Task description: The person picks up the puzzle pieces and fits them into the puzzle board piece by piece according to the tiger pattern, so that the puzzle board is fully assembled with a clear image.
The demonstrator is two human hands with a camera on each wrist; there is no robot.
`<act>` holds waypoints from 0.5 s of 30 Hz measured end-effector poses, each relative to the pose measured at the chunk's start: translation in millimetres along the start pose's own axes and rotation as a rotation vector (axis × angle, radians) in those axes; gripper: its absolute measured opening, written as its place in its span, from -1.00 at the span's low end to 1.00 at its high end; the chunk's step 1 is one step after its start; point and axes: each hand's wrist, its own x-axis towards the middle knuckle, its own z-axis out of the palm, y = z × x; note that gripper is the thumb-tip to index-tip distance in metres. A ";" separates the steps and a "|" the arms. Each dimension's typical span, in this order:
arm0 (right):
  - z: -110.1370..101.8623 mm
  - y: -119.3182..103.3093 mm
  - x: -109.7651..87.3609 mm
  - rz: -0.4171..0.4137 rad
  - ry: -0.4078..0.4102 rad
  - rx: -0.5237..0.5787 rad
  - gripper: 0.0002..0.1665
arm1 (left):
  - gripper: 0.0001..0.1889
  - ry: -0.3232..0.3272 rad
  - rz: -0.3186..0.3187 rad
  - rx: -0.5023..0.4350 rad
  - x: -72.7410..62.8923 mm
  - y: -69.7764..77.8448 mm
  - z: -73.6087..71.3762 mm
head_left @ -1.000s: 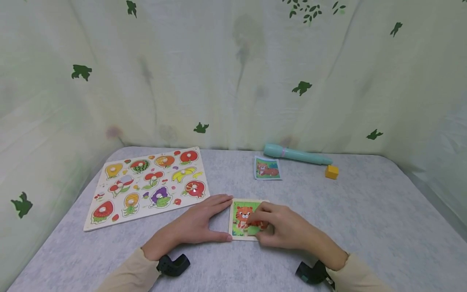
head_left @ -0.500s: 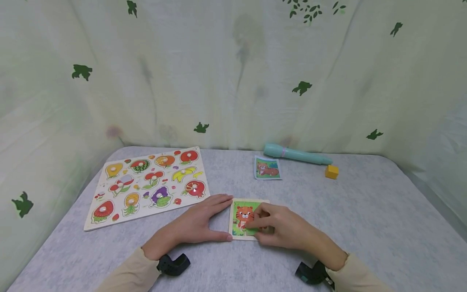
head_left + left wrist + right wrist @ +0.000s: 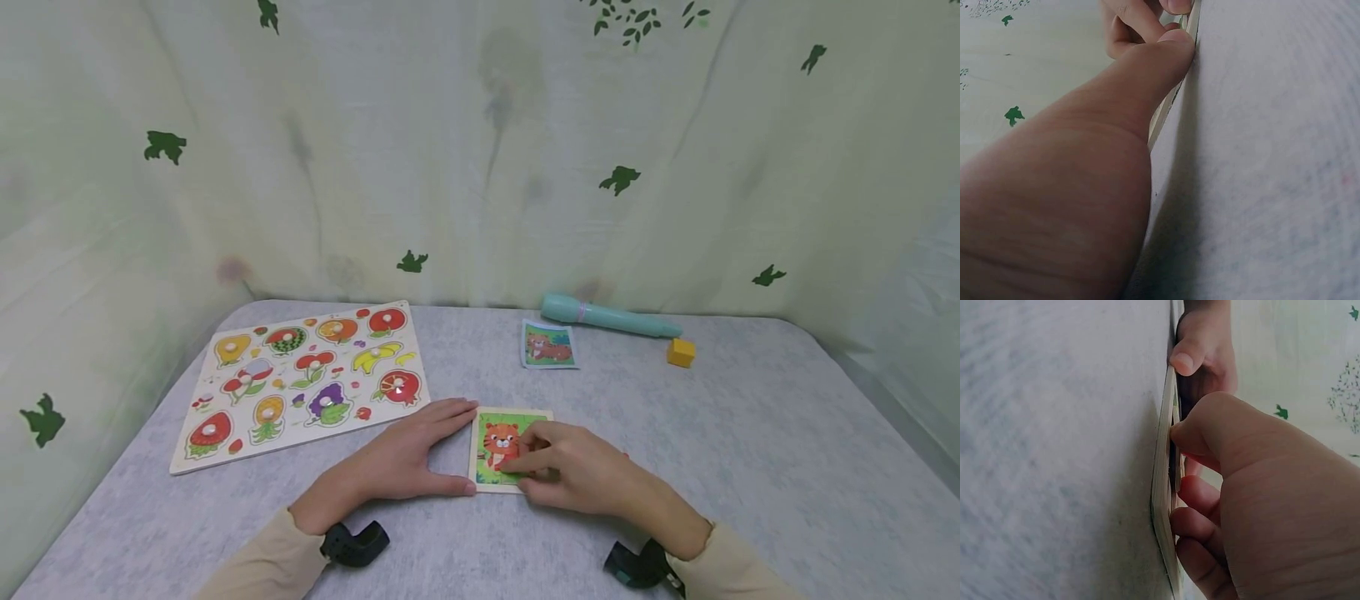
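A small wooden puzzle board (image 3: 495, 489) with an orange tiger picture on green lies flat at the front middle of the table. My left hand (image 3: 405, 454) rests at its left side, fingers and thumb spread, with the tips of the index finger and thumb against the frame's edge. Over the right half of the picture, my right hand (image 3: 573, 467) pinches a thin puzzle piece (image 3: 1177, 465) between thumb and fingers. In the right wrist view that piece stands slightly raised off the frame, a dark gap beneath it. Fingers hide the picture's right part.
A white fruit peg puzzle (image 3: 442, 392) lies at the left, close to the left hand. Farther back are a small tiger picture card (image 3: 550, 345), a teal flashlight-shaped stick (image 3: 611, 317) and a yellow cube (image 3: 681, 352). A pale curtain (image 3: 480, 167) hangs behind the table.
My right hand has slid slightly left over the tiger picture, its index fingertip now lower on the tiger's body. The left hand and the other objects stay put.
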 end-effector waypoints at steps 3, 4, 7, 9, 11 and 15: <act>-1.4 -0.9 0.4 0.016 -0.022 -0.005 -0.66 | 0.05 0.003 0.005 0.001 0.1 0.2 -0.1; -1.7 -1.0 0.5 0.021 -0.030 -0.006 -0.66 | 0.05 0.003 0.005 0.001 0.1 -0.1 0.0; -2.4 -0.9 0.6 0.031 -0.047 -0.004 -0.66 | 0.05 0.003 0.005 0.002 0.1 -0.5 0.3; -2.6 -0.6 0.5 0.032 -0.052 -0.002 -0.67 | 0.05 0.001 0.001 0.000 0.1 -0.9 0.3; -2.7 -0.2 0.3 0.028 -0.051 0.001 -0.67 | 0.05 0.001 0.003 0.002 0.1 -1.1 0.5; -3.3 0.5 -0.1 0.017 -0.045 0.002 -0.67 | 0.05 -0.001 0.002 0.000 0.1 -0.4 0.4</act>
